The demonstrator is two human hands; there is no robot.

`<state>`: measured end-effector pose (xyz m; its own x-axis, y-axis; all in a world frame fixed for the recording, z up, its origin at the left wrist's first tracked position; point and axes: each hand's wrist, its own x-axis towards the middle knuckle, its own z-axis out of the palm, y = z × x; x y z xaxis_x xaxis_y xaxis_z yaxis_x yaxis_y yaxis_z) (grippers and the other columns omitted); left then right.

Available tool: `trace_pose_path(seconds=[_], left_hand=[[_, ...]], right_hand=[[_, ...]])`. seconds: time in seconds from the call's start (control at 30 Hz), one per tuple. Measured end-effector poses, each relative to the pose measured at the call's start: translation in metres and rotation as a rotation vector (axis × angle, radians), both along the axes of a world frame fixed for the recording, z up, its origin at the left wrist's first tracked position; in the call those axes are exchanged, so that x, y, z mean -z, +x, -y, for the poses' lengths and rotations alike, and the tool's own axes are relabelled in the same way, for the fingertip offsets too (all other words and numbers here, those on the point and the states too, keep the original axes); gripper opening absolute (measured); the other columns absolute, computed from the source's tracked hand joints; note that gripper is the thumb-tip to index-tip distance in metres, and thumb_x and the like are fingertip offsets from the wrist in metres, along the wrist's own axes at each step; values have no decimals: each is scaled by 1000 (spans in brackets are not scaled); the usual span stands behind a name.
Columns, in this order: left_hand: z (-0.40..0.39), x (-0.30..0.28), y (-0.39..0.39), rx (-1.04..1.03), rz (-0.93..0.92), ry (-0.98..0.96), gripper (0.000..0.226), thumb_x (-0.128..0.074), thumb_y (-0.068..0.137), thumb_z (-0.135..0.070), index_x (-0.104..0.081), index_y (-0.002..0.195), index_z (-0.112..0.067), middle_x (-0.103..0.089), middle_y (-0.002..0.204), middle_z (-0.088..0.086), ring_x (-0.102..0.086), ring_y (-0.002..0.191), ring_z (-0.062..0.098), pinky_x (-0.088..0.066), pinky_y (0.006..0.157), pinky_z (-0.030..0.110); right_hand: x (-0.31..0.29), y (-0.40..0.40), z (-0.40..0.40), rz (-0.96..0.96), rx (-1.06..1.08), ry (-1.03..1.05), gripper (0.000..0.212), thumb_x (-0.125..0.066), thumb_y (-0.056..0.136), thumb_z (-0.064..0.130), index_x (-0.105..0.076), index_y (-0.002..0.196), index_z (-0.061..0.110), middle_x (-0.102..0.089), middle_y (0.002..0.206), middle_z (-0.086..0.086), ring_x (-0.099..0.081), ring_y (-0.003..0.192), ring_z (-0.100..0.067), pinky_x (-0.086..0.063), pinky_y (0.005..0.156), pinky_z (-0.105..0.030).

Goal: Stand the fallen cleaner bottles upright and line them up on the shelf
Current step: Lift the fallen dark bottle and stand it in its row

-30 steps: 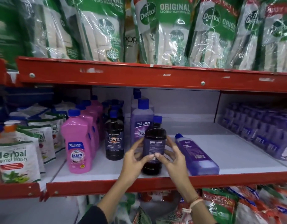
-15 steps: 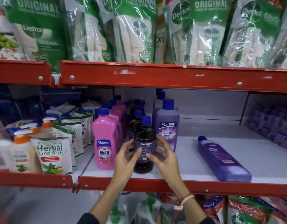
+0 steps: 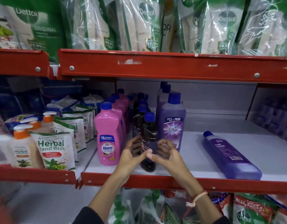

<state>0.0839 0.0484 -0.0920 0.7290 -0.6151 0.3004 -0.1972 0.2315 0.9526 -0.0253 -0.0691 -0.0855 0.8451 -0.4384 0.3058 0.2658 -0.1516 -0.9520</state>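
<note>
A dark brown floor cleaner bottle with a blue cap stands upright at the shelf's front, ahead of a row of the same dark bottles. My left hand and my right hand cup its lower half from either side, thumbs meeting in front of the label. A purple floor cleaner bottle lies flat on its side to the right, cap pointing back-left. Upright purple Bactin bottles stand just right of the dark row, pink Shakti bottles just left.
The white shelf board has a red front lip. Herbal hand wash pouches and pump bottles fill the left bay. Blurred purple bottles line the far right. Green Dettol packs hang over the shelf above.
Both hands have carried the dark bottle left, from in front of the purple Bactin bottles to the front of the dark row, between pink and purple. The lying purple bottle has not moved.
</note>
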Motion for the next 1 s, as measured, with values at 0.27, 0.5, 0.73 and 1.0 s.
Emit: trace_pose_path(seconds=[0.27, 0.5, 0.73, 1.0], left_hand=[[0, 3, -5, -226, 58, -102, 61, -85, 59, -6, -57, 112, -12, -71, 95, -1, -67, 80, -3, -52, 70, 11], [-2, 8, -6, -386, 72, -74, 70, -91, 48, -31, -51, 104, -19, -68, 94, -8, -67, 82, 1, -55, 76, 27], [-2, 5, -9, -409, 123, -54, 60, -88, 58, -24, -47, 102, -20, -62, 91, -17, -62, 79, -13, -53, 75, 20], [-1, 3, -12, -444, 173, -29, 60, -86, 62, -21, -43, 104, -19, -58, 89, -17, -56, 81, -10, -42, 67, -1]], right_hand=[[7, 7, 9, -124, 38, -89, 63, -84, 69, 14, -53, 123, 19, -66, 123, -2, -63, 114, -13, -52, 96, -27], [12, 15, 10, -217, 91, -214, 45, -79, 75, 21, -60, 115, 15, -70, 114, -9, -68, 105, -22, -54, 95, -41], [10, 16, 4, -221, 102, -244, 35, -70, 84, 14, -58, 115, 21, -68, 116, -9, -67, 104, -19, -55, 80, -23], [10, 15, -8, -293, 279, -495, 25, -67, 84, 39, -54, 106, 38, -75, 106, -2, -72, 95, -14, -57, 88, -38]])
